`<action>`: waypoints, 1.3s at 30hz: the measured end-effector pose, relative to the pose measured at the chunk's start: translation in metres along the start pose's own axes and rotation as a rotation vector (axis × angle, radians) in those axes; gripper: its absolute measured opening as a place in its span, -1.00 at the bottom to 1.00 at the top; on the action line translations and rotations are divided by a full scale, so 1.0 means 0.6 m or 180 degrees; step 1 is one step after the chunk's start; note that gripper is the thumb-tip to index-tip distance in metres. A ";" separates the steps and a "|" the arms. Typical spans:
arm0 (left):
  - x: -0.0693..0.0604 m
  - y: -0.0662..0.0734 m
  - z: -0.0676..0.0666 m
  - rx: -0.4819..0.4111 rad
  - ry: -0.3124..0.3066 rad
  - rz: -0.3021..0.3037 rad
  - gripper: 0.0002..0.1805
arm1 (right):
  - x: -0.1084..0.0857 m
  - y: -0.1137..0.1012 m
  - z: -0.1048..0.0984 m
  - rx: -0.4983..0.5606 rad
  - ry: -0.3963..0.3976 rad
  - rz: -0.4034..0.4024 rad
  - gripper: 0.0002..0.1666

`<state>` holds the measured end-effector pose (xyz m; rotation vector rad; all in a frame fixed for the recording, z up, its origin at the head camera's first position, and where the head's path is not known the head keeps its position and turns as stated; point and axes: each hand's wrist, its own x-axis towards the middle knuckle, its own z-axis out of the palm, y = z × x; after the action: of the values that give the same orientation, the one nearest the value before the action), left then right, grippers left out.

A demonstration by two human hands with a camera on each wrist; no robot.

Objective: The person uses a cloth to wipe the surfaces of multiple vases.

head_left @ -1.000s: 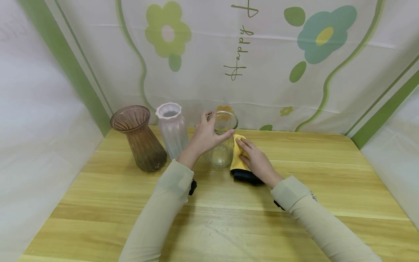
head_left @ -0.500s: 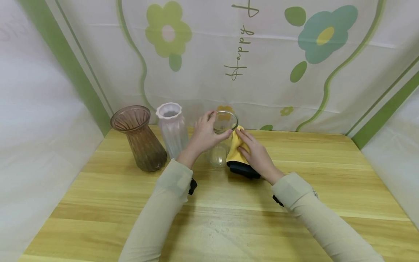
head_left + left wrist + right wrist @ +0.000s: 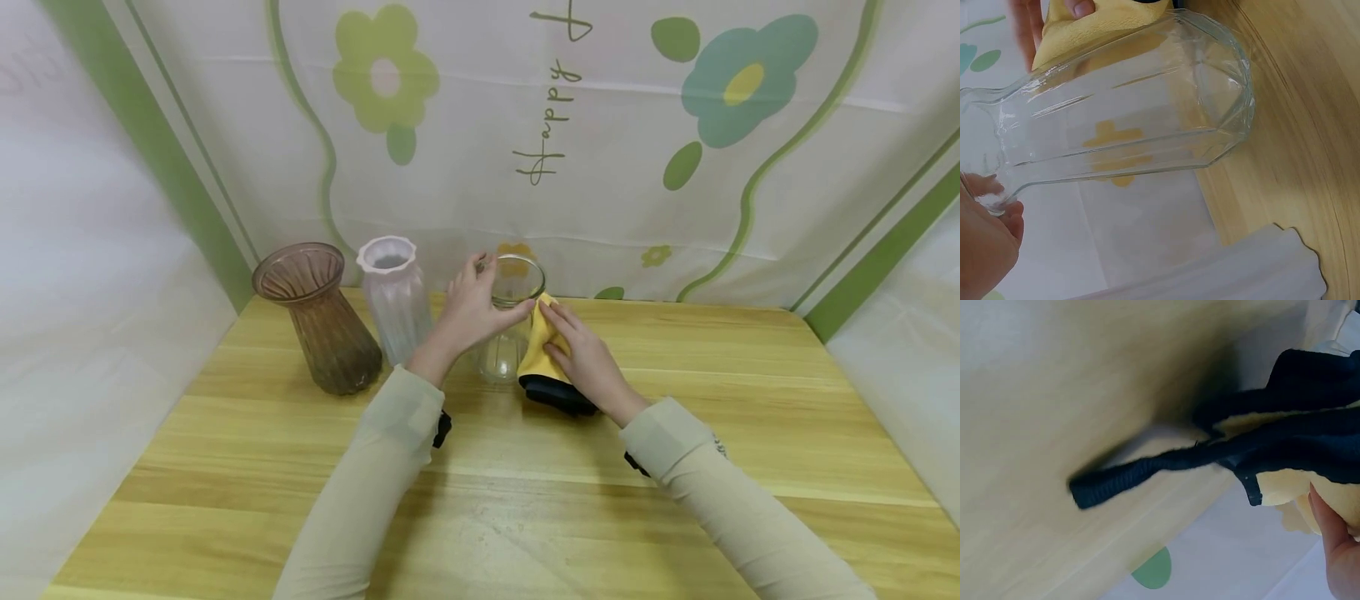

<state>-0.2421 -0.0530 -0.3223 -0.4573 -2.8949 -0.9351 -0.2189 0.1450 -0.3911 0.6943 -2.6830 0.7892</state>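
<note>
A clear glass vase (image 3: 501, 358) stands upright on the table. In the left wrist view the vase (image 3: 1141, 119) shows ribbed sides and a narrow neck. My left hand (image 3: 467, 312) grips it round the neck, just under the rim. On the vase's right side, my right hand (image 3: 592, 362) holds a yellow cloth (image 3: 546, 350) with a black edge, the yellow part against the glass. The black border (image 3: 1297, 437) of the cloth hangs in folds in the right wrist view, where a right-hand finger (image 3: 1338, 547) shows on the yellow part.
Left of my left hand stands a pink-and-white fluted vase (image 3: 397, 304). Beyond it is a brown flared glass vase (image 3: 330, 333). The wooden table (image 3: 480, 517) meets a printed curtain (image 3: 600, 208) at the back.
The right hand and cloth first moved up and left along the vase's side, then slightly down. My left hand keeps its grip at the neck, and the vases stay in place.
</note>
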 end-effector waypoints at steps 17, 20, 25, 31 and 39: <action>-0.002 0.000 0.001 0.0086 0.0148 0.0045 0.02 | -0.010 0.014 0.012 -0.0151 -0.0026 -0.0058 -0.24; -0.001 0.000 -0.001 0.0028 0.0138 0.0049 -0.01 | -0.005 0.008 0.007 -0.0052 0.0065 -0.0071 -0.24; 0.001 0.002 -0.003 -0.0039 0.0082 0.0017 -0.02 | 0.004 -0.005 -0.002 0.0059 0.0115 -0.0072 -0.24; 0.001 0.004 -0.003 -0.0099 -0.0002 -0.0052 0.03 | 0.007 -0.014 -0.009 0.0131 0.0079 0.0029 -0.22; 0.000 0.004 0.000 -0.0112 0.0066 -0.0060 0.03 | 0.004 -0.009 -0.001 0.0098 0.0042 0.0027 -0.23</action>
<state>-0.2411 -0.0509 -0.3210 -0.4207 -2.8734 -0.9887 -0.2180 0.1408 -0.3874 0.6828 -2.6690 0.8362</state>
